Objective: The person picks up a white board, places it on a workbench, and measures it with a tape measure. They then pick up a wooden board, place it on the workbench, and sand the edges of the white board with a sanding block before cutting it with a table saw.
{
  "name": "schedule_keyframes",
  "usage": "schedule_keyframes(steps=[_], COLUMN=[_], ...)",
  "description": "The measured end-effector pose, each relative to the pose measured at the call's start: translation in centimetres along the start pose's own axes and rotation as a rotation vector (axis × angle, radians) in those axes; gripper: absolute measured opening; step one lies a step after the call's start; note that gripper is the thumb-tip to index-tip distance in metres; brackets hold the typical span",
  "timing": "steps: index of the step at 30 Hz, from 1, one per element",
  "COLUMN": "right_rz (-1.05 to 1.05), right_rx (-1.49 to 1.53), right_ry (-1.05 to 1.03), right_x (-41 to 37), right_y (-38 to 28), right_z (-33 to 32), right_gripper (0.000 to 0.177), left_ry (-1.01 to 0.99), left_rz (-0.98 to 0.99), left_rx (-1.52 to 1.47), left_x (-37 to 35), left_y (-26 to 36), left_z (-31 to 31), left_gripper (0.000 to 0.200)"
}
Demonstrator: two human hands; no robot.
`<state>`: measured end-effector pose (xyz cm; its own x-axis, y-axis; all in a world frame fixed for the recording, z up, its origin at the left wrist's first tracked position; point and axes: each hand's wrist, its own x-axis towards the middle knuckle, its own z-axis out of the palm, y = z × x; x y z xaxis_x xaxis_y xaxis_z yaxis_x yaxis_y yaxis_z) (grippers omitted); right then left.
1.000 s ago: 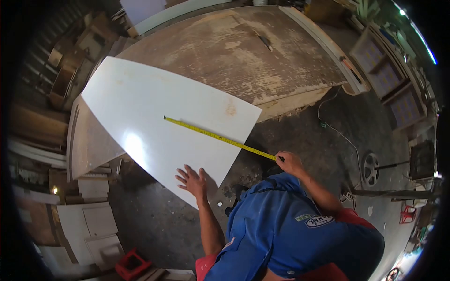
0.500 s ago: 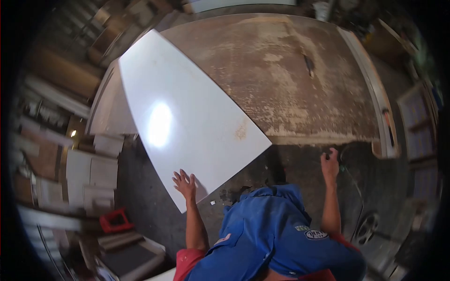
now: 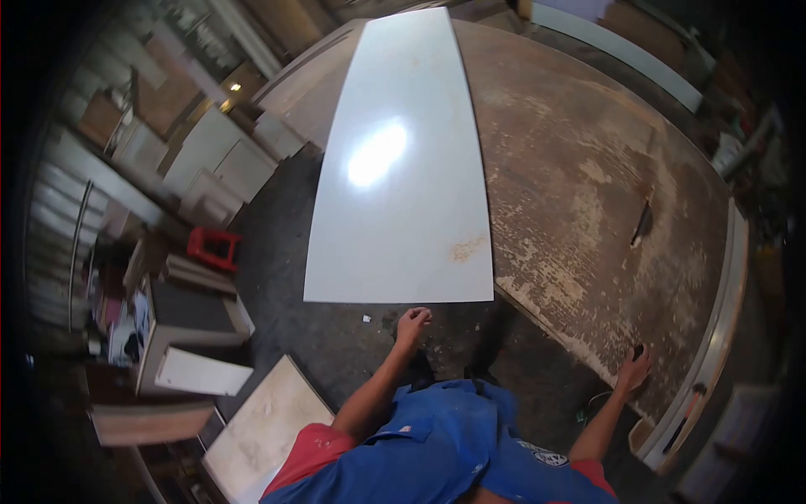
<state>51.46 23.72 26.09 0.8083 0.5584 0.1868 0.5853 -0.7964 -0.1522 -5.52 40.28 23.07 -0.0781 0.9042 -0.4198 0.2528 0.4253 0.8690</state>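
A long white panel point(image 3: 403, 235) lies on the worn wooden worktable point(image 3: 571, 176), its near end overhanging the floor. A brownish smudge marks the panel near its right corner. Just below the panel's near edge is my left hand point(image 3: 413, 322), fingers curled in and apart from the panel; nothing shows in them. My right hand point(image 3: 635, 370) is at the table's near edge on the right, closed around a small black object point(image 3: 638, 349) whose kind I cannot make out. A dark slim tool, perhaps a knife point(image 3: 643, 223), lies on the tabletop beyond it.
A pale straight rail point(image 3: 714, 336) runs along the table's right side, with an orange-and-black tool point(image 3: 693, 403) on it. To the left stand a red plastic stool point(image 3: 215, 249), a cabinet carcass point(image 3: 189, 315) and a pale board point(image 3: 264, 416). Several boards lean farther back.
My left hand has come off the panel's surface and its fingers have curled. My right hand has moved to the table's edge. The view has turned, so the panel now points straight away.
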Motion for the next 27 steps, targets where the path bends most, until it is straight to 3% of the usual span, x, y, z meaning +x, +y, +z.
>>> schedule_keyframes(steps=[2,4,6,8,11,13,15,18,22,27], right_rz=[-0.032,0.062,-0.065,-0.195,-0.467,-0.602,-0.711,-0.994,-1.241,-1.432], right_rx=[0.004,-0.085,-0.047,-0.01,0.068,0.146,0.223,0.307,0.416,0.486], right_ry=[-0.005,0.105,0.137,0.173,0.094,-0.089,-0.183,-0.281,-0.333,-0.543], right_x=[1.2,-0.1,-0.8,-1.6,-3.5,-4.9,-6.1,-7.2,-9.2,-15.9], right_y=[-0.2,-3.3,-4.0,-4.8,-7.9,-10.4,-12.7,-16.0,-20.1,-23.0], right_z=[0.8,-1.3,-1.4,-1.6,-2.5,-3.3,-3.2,-3.3,-3.1,-5.5], right_gripper=[0.048,0.046,0.046,0.047,0.046,0.043,0.039,0.031,0.026,0.023], left_ry=[0.028,0.049,0.057,0.07,0.145,0.227,0.383,0.415,0.399,0.407], left_rz=[-0.522,-0.509,-0.493,-0.321,-0.206,-0.269,-0.14,-0.155,-0.088,-0.098], left_rx=[-0.717,-0.851,-0.984,-1.243,-1.387,-1.466,-1.437,-1.421,-1.44,-1.352], left_x=[-0.1,2.4,4.0,4.9,4.9,6.8,5.6,2.2,-1.7,-13.4], left_y=[1.8,0.2,0.2,1.5,3.2,0.9,2.3,3.3,-3.1,-8.8], left_z=[1.9,4.0,6.3,8.6,9.5,10.5,10.5,8.3,6.2,2.4], left_gripper=[0.036,0.035,0.035,0.034,0.033,0.035,0.039,0.039,0.038,0.043])
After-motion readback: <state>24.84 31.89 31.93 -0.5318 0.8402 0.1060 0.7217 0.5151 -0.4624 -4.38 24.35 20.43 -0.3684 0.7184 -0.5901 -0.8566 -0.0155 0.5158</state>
